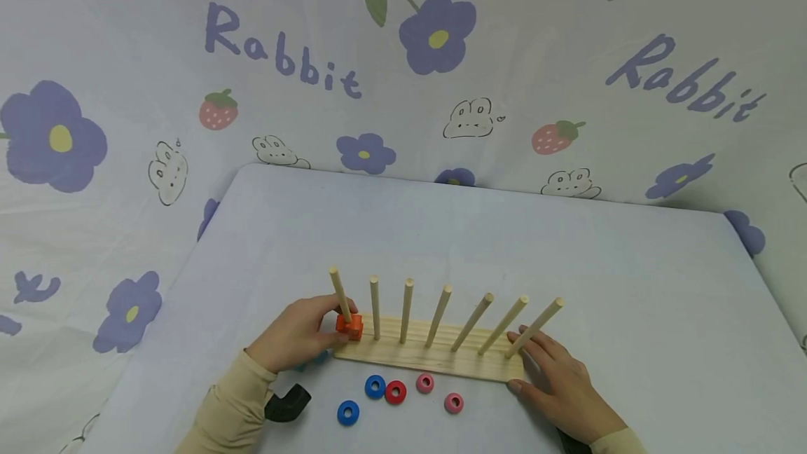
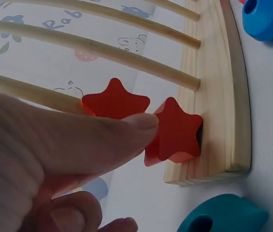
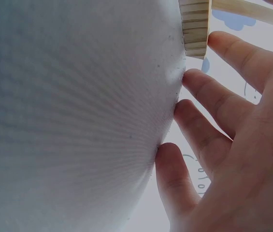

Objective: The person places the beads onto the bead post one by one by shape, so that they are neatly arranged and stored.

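A pale wooden board [image 1: 429,363] with several upright pegs lies across the table. Around its leftmost peg [image 1: 340,293] sit orange-red star-shaped beads [image 2: 175,131], two of which show in the left wrist view, one above the other by the board. My left hand [image 1: 299,331] pinches the star beads, thumb in front and fingers behind; the thumb hides part of the upper star [image 2: 115,99]. At the board's right end, my right hand [image 1: 557,384] rests with fingers spread and nearly straight, a fingertip [image 3: 218,39] against the wood and the thumb at the front corner.
In front of the board lie blue rings [image 1: 348,413], a red ring [image 1: 395,392] and pink rings [image 1: 454,403]. A teal bead [image 2: 228,215] is below the left hand. Black wrist gear [image 1: 288,403] shows by the left sleeve. Patterned cloth [image 1: 284,12] hangs behind the table.
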`<move>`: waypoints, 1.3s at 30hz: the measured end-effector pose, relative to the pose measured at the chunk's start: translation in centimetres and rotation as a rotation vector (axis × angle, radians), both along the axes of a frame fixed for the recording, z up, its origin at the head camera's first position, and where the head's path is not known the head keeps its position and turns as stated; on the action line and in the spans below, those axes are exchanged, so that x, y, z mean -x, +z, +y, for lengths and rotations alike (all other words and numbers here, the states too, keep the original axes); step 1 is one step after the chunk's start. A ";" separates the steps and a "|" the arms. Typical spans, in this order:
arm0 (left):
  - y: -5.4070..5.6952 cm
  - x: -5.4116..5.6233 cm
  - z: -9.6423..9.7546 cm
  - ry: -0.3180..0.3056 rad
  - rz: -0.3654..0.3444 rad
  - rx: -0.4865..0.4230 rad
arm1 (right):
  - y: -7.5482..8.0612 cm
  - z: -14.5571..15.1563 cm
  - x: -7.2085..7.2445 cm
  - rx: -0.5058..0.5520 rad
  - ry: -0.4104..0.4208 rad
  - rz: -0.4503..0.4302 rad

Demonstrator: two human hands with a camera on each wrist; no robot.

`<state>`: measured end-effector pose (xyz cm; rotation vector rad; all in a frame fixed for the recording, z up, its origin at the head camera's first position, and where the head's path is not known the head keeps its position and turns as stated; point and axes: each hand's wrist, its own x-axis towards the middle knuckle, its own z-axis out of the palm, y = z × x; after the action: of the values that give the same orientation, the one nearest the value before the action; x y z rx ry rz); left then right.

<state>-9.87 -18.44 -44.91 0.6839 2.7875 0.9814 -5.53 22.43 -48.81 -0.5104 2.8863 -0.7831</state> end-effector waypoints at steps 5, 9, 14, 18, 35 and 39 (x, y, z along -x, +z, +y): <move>0.1 0.0 -0.2 -0.021 -0.014 0.010 | 0.0 0.0 -0.1 0.008 0.001 -0.008; 0.6 -0.1 -1.1 -0.034 -0.037 0.028 | 0.0 0.1 -0.2 0.014 0.003 -0.003; 1.3 0.1 -3.0 0.046 -0.012 0.052 | 0.0 0.2 -0.3 0.011 0.004 0.002; 1.1 0.2 -4.1 0.135 -0.029 0.073 | 0.0 0.3 -0.3 0.010 0.013 0.021; -0.2 0.3 -5.2 0.249 -0.165 0.156 | 0.0 0.1 0.1 0.005 0.036 0.033; -0.5 0.3 -5.2 0.270 -0.207 0.165 | -0.1 0.1 0.0 -0.003 0.024 0.025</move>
<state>-10.21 -23.67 -45.42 0.1755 2.7791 0.7956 -5.57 22.54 -48.91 -0.5573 2.8979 -0.7747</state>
